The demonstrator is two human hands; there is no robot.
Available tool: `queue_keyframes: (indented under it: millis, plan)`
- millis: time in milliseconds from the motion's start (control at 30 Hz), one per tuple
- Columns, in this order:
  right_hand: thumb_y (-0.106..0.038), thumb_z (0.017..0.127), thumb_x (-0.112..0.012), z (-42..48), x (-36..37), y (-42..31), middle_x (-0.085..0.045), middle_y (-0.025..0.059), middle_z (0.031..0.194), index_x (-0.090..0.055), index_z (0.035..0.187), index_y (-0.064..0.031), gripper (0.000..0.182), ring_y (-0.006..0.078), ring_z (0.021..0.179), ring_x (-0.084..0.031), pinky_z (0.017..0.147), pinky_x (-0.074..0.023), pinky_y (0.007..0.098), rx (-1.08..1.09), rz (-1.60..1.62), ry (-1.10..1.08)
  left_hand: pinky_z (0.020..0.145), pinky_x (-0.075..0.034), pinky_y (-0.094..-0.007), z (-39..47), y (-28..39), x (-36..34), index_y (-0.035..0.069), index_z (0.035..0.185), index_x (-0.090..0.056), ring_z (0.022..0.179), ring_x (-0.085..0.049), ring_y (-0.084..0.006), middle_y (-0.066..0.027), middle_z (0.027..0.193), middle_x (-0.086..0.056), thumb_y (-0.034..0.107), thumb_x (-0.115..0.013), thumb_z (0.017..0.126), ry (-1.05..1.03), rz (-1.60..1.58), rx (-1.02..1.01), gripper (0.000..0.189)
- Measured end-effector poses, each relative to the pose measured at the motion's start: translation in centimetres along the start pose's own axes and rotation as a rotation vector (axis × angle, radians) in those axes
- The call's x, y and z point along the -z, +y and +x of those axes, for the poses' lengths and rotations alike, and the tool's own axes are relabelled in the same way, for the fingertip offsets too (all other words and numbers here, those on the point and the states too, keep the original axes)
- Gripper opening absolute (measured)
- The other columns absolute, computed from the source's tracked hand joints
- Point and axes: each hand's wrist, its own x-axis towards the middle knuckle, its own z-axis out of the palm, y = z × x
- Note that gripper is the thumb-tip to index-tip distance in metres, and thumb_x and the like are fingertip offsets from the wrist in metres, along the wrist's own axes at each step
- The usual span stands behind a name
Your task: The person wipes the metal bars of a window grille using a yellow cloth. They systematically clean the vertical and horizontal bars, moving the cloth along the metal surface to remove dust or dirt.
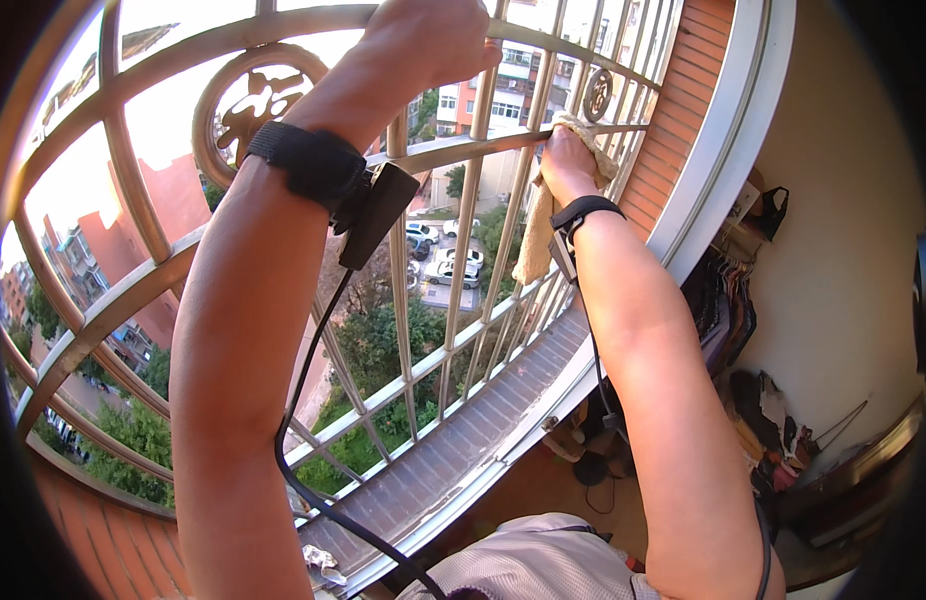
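Note:
My left hand (433, 37) is raised at the top of the view, its fingers curled at an upright bar of the metal window grille (474, 187); what the fingers close on is partly hidden. Farther right, my right hand (569, 159) holds a beige cloth (536, 232) against the grille's horizontal rail, beside the brick wall. Part of the cloth wraps over the hand and the rest hangs down below it. Each wrist wears a black strap with a small box and a cable.
A tiled sill (463, 442) runs beneath the grille, with a crumpled white scrap (324, 564) on it. The white window frame (722, 142) curves along the right. Clothes on hangers (733, 300) are inside the room. Parked cars and trees lie far below outside.

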Motion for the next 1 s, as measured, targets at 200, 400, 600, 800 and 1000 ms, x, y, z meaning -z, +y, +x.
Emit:
queue_keyframes:
  millis: [200, 400, 600, 800, 1000]
  plan:
    - [-0.01, 0.086, -0.056, -0.8, -1.5, 0.0, -0.066, 0.025, 0.098, -0.064, 0.1, 0.0033, 0.021, 0.0387, 0.093, -0.065, 0.08, -0.0529, 0.0443, 0.007, 0.189, 0.194, 0.066, -0.048, -0.0397, 0.4, 0.2, -0.4, 0.007, 0.074, -0.073, 0.068, -0.066, -0.0266, -0.0099, 0.072, -0.069, 0.042, -0.055, 0.08, 0.017, -0.097, 0.03, 0.039]
    - [-0.01, 0.082, -0.058, -2.4, -3.9, -1.0, -0.064, 0.0283, 0.077, -0.06, 0.077, 0.0073, 0.018, 0.0437, 0.08, -0.064, 0.07, -0.051, 0.045, -0.021, 0.467, 0.49, 0.068, -0.049, -0.0403, 0.6, 0.2, -0.2, 0.006, 0.076, -0.072, 0.069, -0.066, -0.0281, -0.0118, 0.072, -0.069, 0.04, -0.055, 0.08, -0.002, -0.136, 0.047, 0.039]
    - [-0.014, 0.089, -0.052, -9.1, -4.8, -0.5, -0.064, 0.0205, 0.072, -0.062, 0.088, 0.0034, 0.02, 0.0357, 0.069, -0.064, 0.067, -0.0488, 0.0413, -0.06, 0.707, 0.596, 0.069, -0.049, -0.0407, 0.7, 0.5, 0.0, 0.005, 0.078, -0.07, 0.069, -0.066, -0.0284, -0.0124, 0.071, -0.068, 0.044, -0.053, 0.083, 0.009, -0.031, 0.037, 0.043]
    - [-0.014, 0.09, -0.047, -13.8, 1.6, -3.6, -0.057, 0.0153, 0.062, -0.06, 0.079, 0.0033, 0.024, 0.0268, 0.056, -0.055, 0.056, -0.0416, 0.0388, 0.111, 1.099, 0.382, 0.057, -0.053, -0.0353, 0.5, 0.6, -0.8, 0.002, 0.09, -0.064, 0.06, -0.067, -0.0246, -0.0104, 0.062, -0.066, 0.045, -0.044, 0.096, 0.111, 0.089, 0.035, 0.048]
    - [-0.019, 0.094, -0.045, -8.9, 1.1, -3.6, -0.053, 0.0081, 0.065, -0.053, 0.075, 0.0043, 0.031, 0.0177, 0.062, -0.049, 0.062, -0.0399, 0.0335, 0.209, 1.279, 0.392, 0.06, -0.054, -0.0388, 1.2, 0.3, -1.0, 0.0, 0.091, -0.064, 0.059, -0.067, -0.0276, -0.0133, 0.062, -0.066, 0.042, -0.047, 0.096, 0.03, 0.03, 0.049, 0.045]
